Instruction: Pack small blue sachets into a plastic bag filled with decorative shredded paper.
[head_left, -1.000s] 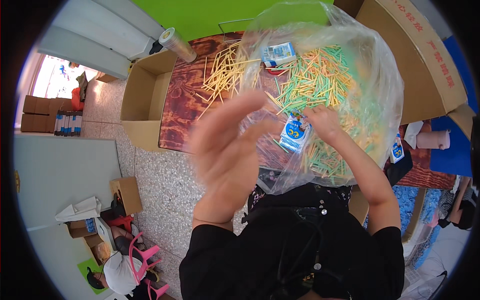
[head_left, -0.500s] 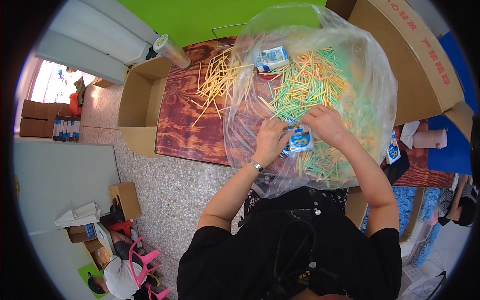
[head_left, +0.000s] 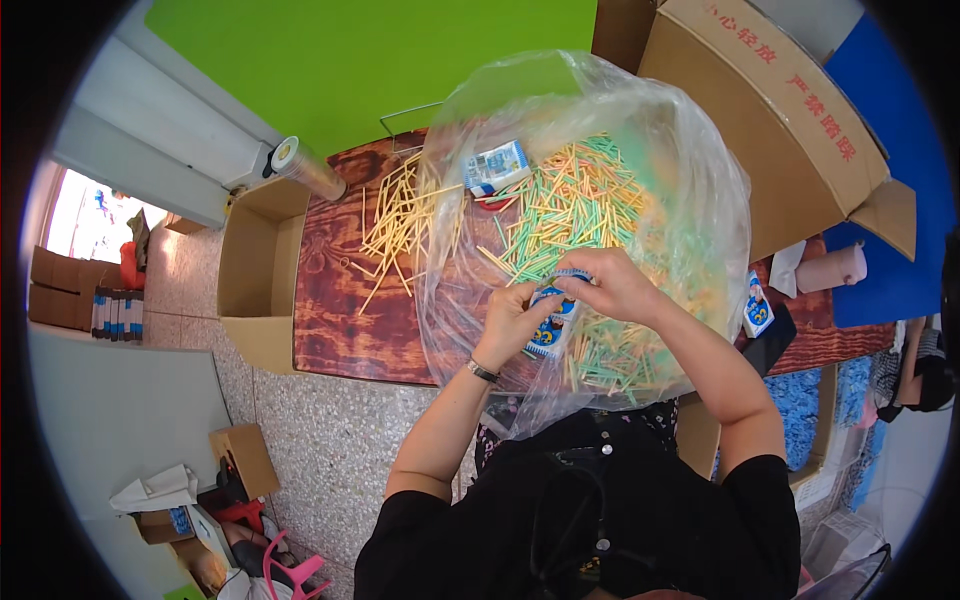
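Note:
A small blue-and-white packet (head_left: 546,336) is between my hands, over the near part of a large clear plastic bag (head_left: 462,318). My left hand (head_left: 512,322) grips its left side, thumb across the front. My right hand (head_left: 608,285) pinches its upper end, fingers closed. Just beyond, thin green and orange sticks (head_left: 585,195) lie heaped on the bag; more show through the plastic at the right. A second blue-and-white packet (head_left: 497,167) rests at the heap's far left. Loose yellow sticks (head_left: 398,225) are spread left of the heap.
The reddish-brown wooden table (head_left: 335,320) has an open cardboard box (head_left: 262,250) at its left edge and a clear canister (head_left: 310,168) at its far left corner. A large carton (head_left: 770,130) stands at the right. Near it are a pink cylinder (head_left: 832,270) and another small packet (head_left: 757,305).
The view has shifted, so the table sits lower and further left. My right hand has moved onto the packet's top edge, and the packet is now more tilted.

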